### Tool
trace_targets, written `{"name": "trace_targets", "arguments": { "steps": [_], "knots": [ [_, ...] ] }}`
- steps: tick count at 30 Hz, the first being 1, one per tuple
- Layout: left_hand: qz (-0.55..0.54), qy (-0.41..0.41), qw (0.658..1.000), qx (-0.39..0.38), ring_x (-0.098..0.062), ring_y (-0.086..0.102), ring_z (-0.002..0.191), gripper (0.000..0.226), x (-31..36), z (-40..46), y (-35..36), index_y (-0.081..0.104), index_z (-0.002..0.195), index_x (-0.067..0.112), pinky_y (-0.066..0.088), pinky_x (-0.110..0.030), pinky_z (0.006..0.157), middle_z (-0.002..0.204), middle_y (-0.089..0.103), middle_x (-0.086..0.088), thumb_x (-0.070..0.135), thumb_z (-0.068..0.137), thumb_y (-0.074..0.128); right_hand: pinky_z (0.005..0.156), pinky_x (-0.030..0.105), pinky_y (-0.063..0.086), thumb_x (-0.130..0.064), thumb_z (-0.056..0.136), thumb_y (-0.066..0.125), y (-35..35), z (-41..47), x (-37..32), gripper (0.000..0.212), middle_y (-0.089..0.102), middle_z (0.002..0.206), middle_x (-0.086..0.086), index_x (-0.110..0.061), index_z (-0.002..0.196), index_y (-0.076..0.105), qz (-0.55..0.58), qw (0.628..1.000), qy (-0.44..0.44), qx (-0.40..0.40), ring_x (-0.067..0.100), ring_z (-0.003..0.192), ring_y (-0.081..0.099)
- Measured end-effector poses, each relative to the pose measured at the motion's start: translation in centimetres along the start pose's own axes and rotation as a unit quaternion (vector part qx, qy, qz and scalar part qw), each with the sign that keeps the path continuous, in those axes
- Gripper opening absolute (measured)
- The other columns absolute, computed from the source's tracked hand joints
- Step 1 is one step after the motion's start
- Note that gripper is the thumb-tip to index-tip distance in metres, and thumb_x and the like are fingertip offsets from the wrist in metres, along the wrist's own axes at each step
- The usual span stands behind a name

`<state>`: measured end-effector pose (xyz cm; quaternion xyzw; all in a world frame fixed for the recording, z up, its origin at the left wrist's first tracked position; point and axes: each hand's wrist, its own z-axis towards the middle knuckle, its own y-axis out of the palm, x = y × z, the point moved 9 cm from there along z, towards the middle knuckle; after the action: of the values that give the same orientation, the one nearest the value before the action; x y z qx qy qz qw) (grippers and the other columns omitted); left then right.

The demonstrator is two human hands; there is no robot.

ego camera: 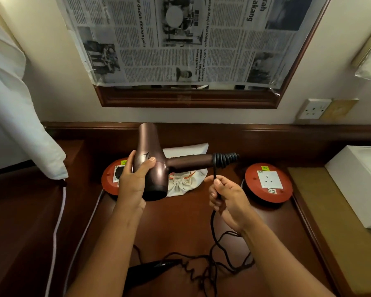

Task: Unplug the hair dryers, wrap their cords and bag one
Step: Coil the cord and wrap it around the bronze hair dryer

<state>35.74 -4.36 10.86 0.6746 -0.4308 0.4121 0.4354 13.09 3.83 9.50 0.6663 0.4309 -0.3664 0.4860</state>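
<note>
My left hand (135,181) grips the barrel of a bronze hair dryer (150,151), held above the desk with its handle pointing right. Several turns of its black cord (224,160) are coiled round the handle's end. My right hand (227,196) pinches the cord just below the coils; the rest trails down into a loose tangle (227,260) near me. A second, black hair dryer (150,269) lies on the desk by my left forearm. A white drawstring bag (186,181) lies under the bronze dryer.
Two red round socket reels sit on the wooden desk (180,221): the left reel (111,179) has a black plug in it, the right reel (268,181) shows a bare socket. A white box (360,181) stands at right. A wall socket (314,108) sits above.
</note>
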Motion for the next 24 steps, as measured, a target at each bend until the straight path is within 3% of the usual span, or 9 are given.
{"name": "trace_targets", "arguments": {
  "steps": [6,10,14,18,22,24],
  "knots": [
    [0.006,-0.020,1.000,-0.014,-0.027,0.068,0.094,0.070,0.6,0.9,0.7,0.045,0.139,0.034,0.056,-0.037,0.072,0.116,0.064,-0.002,0.023,0.078,0.076,0.046,0.028,0.019,-0.050,0.088,0.047,-1.1,1.6,0.9,0.047,0.029,0.050,0.000,-0.007,0.071,0.055,-0.062,0.997,0.019,0.029,0.013,0.045,0.023],
    [0.017,-0.021,1.000,-0.013,-0.026,0.068,0.094,0.068,1.0,1.3,0.5,0.047,0.137,0.035,0.056,-0.038,0.073,0.118,0.063,-0.002,0.022,0.077,0.076,0.047,0.029,0.014,-0.044,0.095,0.044,-1.1,2.4,1.5,0.043,0.030,0.050,0.000,-0.008,0.074,0.055,-0.062,0.997,0.036,0.014,0.011,0.043,0.020],
    [0.016,-0.038,0.999,-0.017,-0.027,0.068,0.095,0.069,0.4,1.3,0.2,0.046,0.139,0.034,0.057,-0.040,0.076,0.120,0.062,-0.004,0.023,0.078,0.076,0.041,0.022,0.020,-0.030,0.099,0.043,-1.1,3.4,1.8,0.031,0.033,0.056,-0.001,-0.010,0.079,0.055,-0.037,0.998,0.044,0.002,0.007,0.042,0.025],
    [0.014,-0.049,0.998,-0.034,-0.026,0.068,0.094,0.070,0.4,1.4,0.0,0.045,0.140,0.032,0.057,-0.038,0.074,0.119,0.063,-0.005,0.023,0.078,0.075,0.048,0.025,0.025,-0.022,0.099,0.045,-1.3,4.0,1.0,0.028,0.034,0.059,0.000,-0.008,0.083,0.063,-0.078,0.997,0.018,-0.005,0.011,0.048,0.030],
    [0.025,-0.042,0.998,-0.048,-0.024,0.068,0.092,0.068,1.0,1.6,-0.2,0.046,0.140,0.031,0.055,-0.033,0.067,0.120,0.062,-0.005,0.023,0.079,0.075,0.049,0.028,0.024,-0.040,0.087,0.054,-1.5,4.7,-0.2,0.033,0.034,0.055,0.000,-0.016,0.068,0.066,-0.165,0.986,-0.011,-0.017,0.015,0.049,0.028],
    [0.033,-0.045,0.997,-0.054,-0.024,0.068,0.093,0.069,1.2,1.7,-0.5,0.044,0.141,0.031,0.054,-0.032,0.066,0.120,0.062,-0.005,0.025,0.079,0.074,0.045,0.024,0.026,-0.052,0.081,0.056,-1.7,5.0,-1.0,0.046,0.035,0.053,0.000,-0.008,0.068,0.064,-0.253,0.967,-0.018,-0.021,0.012,0.046,0.030]
  ]
}}
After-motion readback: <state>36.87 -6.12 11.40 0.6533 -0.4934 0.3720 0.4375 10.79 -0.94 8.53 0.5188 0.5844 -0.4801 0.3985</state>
